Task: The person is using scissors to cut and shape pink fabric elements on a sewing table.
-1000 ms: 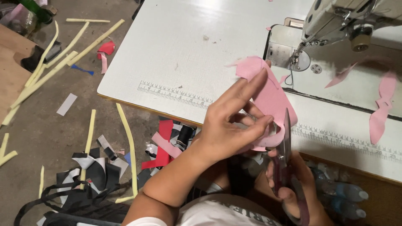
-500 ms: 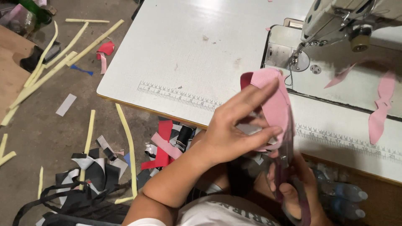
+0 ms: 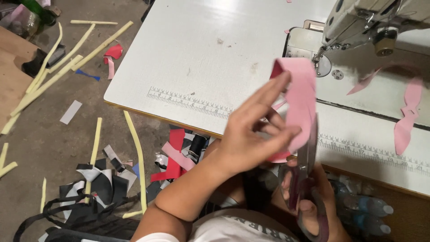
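My left hand (image 3: 253,134) pinches a folded pink piece of material (image 3: 301,96) and holds it upright over the front edge of the white sewing table (image 3: 201,58). Its red underside shows at the top fold. My right hand (image 3: 309,201) sits below the table edge and grips a pair of large scissors (image 3: 307,166), whose blades point up along the right side of the pink piece. Whether the blades are cutting into it is unclear.
A sewing machine (image 3: 371,22) stands at the back right, with pink offcuts (image 3: 405,116) lying beside it. Printed rulers (image 3: 188,101) run along the table front. The floor at left holds yellow foam strips (image 3: 136,152), red and black scraps and black straps (image 3: 85,210). Plastic bottles (image 3: 367,206) lie under the table.
My left hand has turned the pink piece from lying flat to standing upright and narrower. The scissors have risen alongside it.
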